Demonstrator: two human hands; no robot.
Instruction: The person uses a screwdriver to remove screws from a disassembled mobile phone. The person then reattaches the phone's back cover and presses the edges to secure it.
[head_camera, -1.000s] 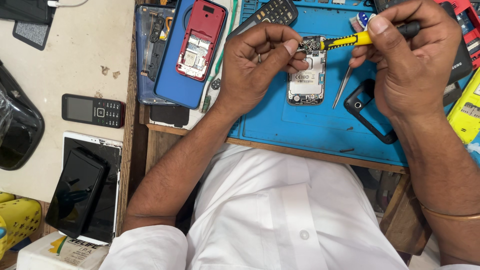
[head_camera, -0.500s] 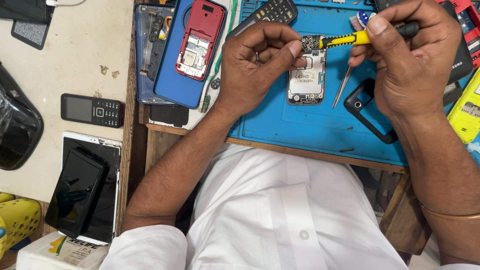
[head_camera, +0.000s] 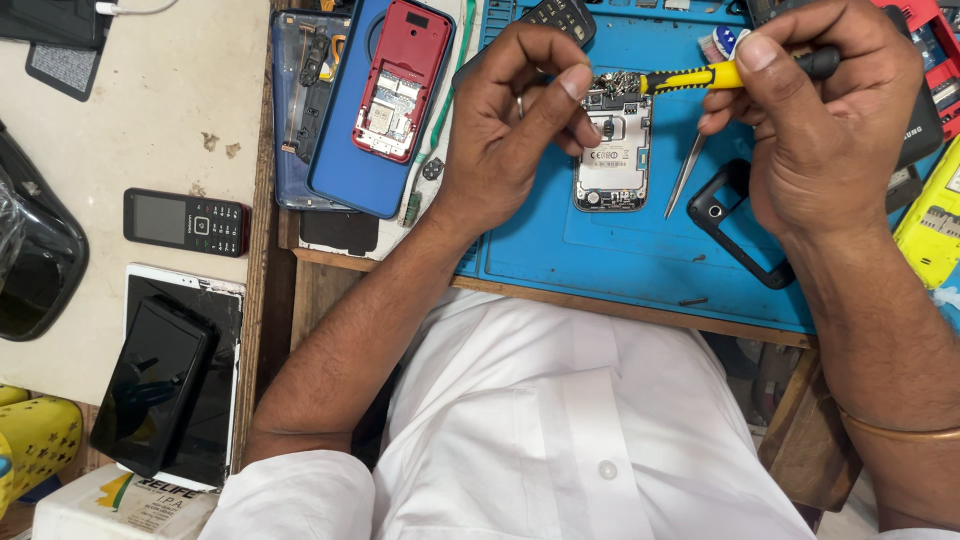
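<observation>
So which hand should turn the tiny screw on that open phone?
Probably the right hand. It already grips the yellow screwdriver, tip at the top of the opened phone. The left hand holds no tool; its fingertips sit at the phone's top edge, steadying it.

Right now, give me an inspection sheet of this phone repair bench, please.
Surface: blue mat on a wooden bench.
Job's things: opened phone flat on the mat; yellow screwdriver tip at its top end.
Clutter: red phone shell, black frame, tweezers, keypad phone, two dark slabs at left.
Grips: left hand pinches at the phone's top; right hand holds the screwdriver.
Cables: white cable, top left.
Surroundings: yellow basket.
</observation>
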